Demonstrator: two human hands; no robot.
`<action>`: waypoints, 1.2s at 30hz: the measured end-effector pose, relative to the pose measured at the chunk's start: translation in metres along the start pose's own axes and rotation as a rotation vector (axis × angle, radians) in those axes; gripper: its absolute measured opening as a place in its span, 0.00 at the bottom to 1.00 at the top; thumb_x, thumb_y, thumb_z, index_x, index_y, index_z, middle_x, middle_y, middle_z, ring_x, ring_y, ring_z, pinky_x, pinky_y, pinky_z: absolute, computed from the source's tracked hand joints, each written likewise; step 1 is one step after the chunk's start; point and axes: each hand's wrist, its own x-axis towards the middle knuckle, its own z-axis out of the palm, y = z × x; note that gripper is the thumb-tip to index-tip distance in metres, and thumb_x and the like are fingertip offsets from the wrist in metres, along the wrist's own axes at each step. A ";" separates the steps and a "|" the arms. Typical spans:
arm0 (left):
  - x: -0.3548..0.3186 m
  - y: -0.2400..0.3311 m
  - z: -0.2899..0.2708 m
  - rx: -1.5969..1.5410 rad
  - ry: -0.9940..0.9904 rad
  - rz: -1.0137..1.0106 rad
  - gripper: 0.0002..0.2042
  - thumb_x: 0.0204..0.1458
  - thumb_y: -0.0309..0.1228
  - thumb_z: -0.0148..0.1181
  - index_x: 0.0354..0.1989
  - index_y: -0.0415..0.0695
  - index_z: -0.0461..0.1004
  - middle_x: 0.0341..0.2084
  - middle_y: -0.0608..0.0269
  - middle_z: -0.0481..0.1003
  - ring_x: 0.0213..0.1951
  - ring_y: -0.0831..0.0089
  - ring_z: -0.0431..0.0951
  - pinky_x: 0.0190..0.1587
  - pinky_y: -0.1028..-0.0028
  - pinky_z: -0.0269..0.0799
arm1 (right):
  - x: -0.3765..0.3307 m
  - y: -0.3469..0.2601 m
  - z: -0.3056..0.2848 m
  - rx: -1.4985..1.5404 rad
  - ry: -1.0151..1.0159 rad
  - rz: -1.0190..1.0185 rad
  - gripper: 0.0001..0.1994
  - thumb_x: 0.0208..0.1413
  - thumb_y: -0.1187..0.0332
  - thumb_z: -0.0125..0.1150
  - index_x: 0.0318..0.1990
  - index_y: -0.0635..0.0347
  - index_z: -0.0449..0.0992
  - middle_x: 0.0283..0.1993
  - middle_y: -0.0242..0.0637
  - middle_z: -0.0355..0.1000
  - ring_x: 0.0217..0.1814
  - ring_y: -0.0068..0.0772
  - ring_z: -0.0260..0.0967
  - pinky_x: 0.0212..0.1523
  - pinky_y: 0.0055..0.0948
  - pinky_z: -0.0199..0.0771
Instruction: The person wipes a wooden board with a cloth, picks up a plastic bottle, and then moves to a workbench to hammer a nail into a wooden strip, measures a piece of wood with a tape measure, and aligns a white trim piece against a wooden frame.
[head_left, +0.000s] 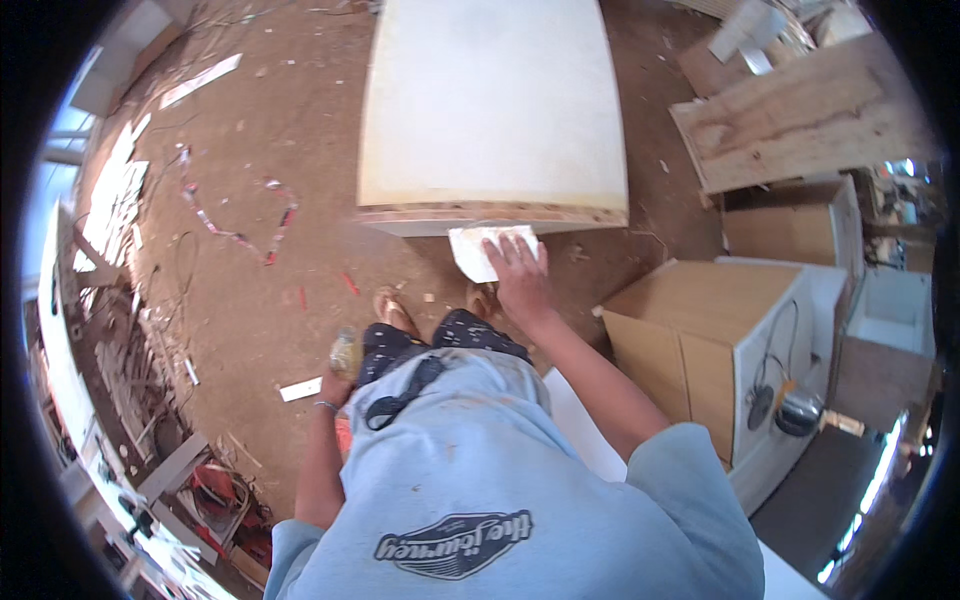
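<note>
My right hand (521,275) holds a folded white piece (472,254), paper or cloth; I cannot tell which. The fingers lie over its top and the thumb is hidden below. It is close to the near edge of a big white-topped board box (490,110), whose front edge shows bare brownish wood; I cannot tell whether the two touch. Low by my left thigh, my left hand (336,387) is closed round a clear bottle (346,352) with a yellowish tint.
To the right stand a brown-and-white cabinet (690,330) with a corded power tool (798,408) on it, another box (785,225) and a leaning plywood sheet (800,120). Wood scraps (120,390) pile up at left. A strip of coloured wrappers (230,235) lies on the dirt floor.
</note>
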 end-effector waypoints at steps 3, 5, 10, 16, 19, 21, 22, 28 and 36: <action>0.005 0.062 -0.021 -0.014 0.007 -0.156 0.26 0.41 0.27 0.70 0.51 0.35 0.71 0.47 0.51 0.78 0.49 0.60 0.79 0.53 0.64 0.73 | 0.023 -0.013 0.020 -0.061 0.101 0.053 0.27 0.60 0.69 0.47 0.68 0.51 0.61 0.68 0.47 0.61 0.72 0.51 0.55 0.68 0.63 0.50; 0.000 0.072 -0.028 -0.053 -0.010 -0.129 0.27 0.40 0.28 0.71 0.52 0.36 0.71 0.47 0.51 0.78 0.50 0.61 0.79 0.53 0.64 0.73 | 0.026 -0.015 0.051 -0.141 0.107 0.074 0.28 0.60 0.71 0.46 0.70 0.53 0.57 0.71 0.49 0.56 0.75 0.52 0.50 0.69 0.64 0.49; -0.001 0.036 -0.037 -0.257 -0.055 -0.185 0.29 0.37 0.27 0.74 0.52 0.36 0.72 0.47 0.54 0.79 0.48 0.62 0.80 0.53 0.65 0.74 | 0.006 -0.039 0.043 -0.098 -0.002 0.023 0.27 0.58 0.71 0.48 0.68 0.53 0.62 0.69 0.49 0.59 0.73 0.52 0.52 0.68 0.61 0.52; 0.011 0.040 -0.055 -0.205 -0.073 -0.098 0.31 0.37 0.26 0.73 0.54 0.37 0.70 0.47 0.54 0.79 0.48 0.63 0.79 0.54 0.65 0.73 | 0.054 -0.029 0.020 -0.170 0.105 0.037 0.23 0.59 0.71 0.47 0.62 0.49 0.69 0.64 0.46 0.67 0.68 0.51 0.60 0.66 0.61 0.56; 0.015 0.029 -0.063 -0.199 -0.037 -0.123 0.33 0.38 0.28 0.75 0.56 0.38 0.69 0.49 0.54 0.78 0.50 0.65 0.78 0.56 0.66 0.72 | 0.044 -0.032 0.027 -0.136 0.004 0.054 0.25 0.56 0.73 0.50 0.63 0.46 0.69 0.64 0.46 0.66 0.68 0.52 0.60 0.65 0.61 0.56; 0.018 0.036 -0.076 -0.280 -0.018 -0.191 0.33 0.38 0.29 0.75 0.56 0.38 0.68 0.49 0.54 0.77 0.51 0.65 0.77 0.56 0.66 0.72 | 0.031 -0.043 0.017 -0.122 -0.127 0.036 0.26 0.55 0.74 0.51 0.63 0.46 0.69 0.65 0.47 0.66 0.69 0.53 0.60 0.65 0.61 0.56; 0.021 0.032 -0.076 -0.301 -0.022 -0.212 0.33 0.38 0.29 0.76 0.56 0.38 0.68 0.49 0.54 0.77 0.51 0.65 0.77 0.56 0.66 0.72 | 0.027 -0.049 0.016 -0.099 -0.171 0.028 0.26 0.54 0.74 0.52 0.63 0.46 0.69 0.65 0.47 0.66 0.69 0.53 0.60 0.65 0.60 0.56; 0.037 -0.004 -0.087 -0.315 -0.103 -0.162 0.35 0.37 0.31 0.76 0.57 0.38 0.68 0.50 0.51 0.77 0.52 0.62 0.78 0.56 0.65 0.72 | 0.057 -0.115 0.017 -0.062 0.005 -0.018 0.29 0.54 0.76 0.51 0.66 0.48 0.64 0.66 0.49 0.64 0.70 0.51 0.58 0.66 0.61 0.55; 0.047 -0.026 -0.125 -0.161 -0.054 -0.163 0.36 0.34 0.32 0.76 0.56 0.37 0.69 0.48 0.49 0.78 0.51 0.57 0.78 0.55 0.64 0.72 | 0.066 -0.159 0.084 -0.145 0.052 0.034 0.31 0.56 0.76 0.49 0.70 0.50 0.59 0.70 0.52 0.57 0.74 0.55 0.52 0.69 0.63 0.48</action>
